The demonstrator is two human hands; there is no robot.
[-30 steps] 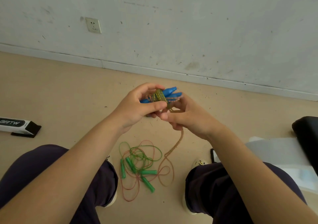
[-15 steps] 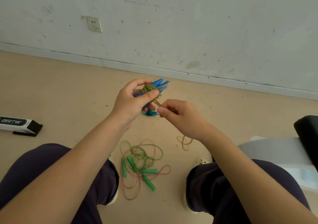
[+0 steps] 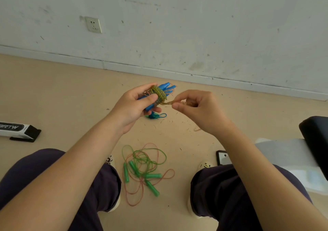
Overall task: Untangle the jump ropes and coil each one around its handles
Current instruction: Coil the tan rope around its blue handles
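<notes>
Since half a second ago the right hand point(image 3: 198, 110) is drawing out to the right, away from the bundle, and the slack cord that was trailing to the floor is now mostly taken up. The left hand point(image 3: 134, 106) is gripping the blue handles point(image 3: 166, 87), fingers and thumb curled round them, with the yellowish rope point(image 3: 158, 94) coiled in several turns about their middle. The right hand is pinching the rope's free end between thumb and forefinger, and the short stretch between the two hands is running taut and nearly level. The handles are lying with their long axis slanting from lower left, inside the left palm, up to the right, tips toward the wall point(image 3: 195, 26); the coil is sitting just left of the right hand's fingertips, so the right hand looks best placed to tuck or wrap the last bit, probably the closing move on this rope. Below the bundle on the floor point(image 3: 62, 92) a small teal loop point(image 3: 156, 115) is lying, what it is I cannot tell. Between the knees the green rope point(image 3: 143, 161) and a reddish rope point(image 3: 134, 195) are lying tangled together with green handles point(image 3: 152, 188), still to be done. A black and white box point(image 3: 17, 130) is resting far left, a phone point(image 3: 222, 158) by the right knee; nothing is standing between the hands.
</notes>
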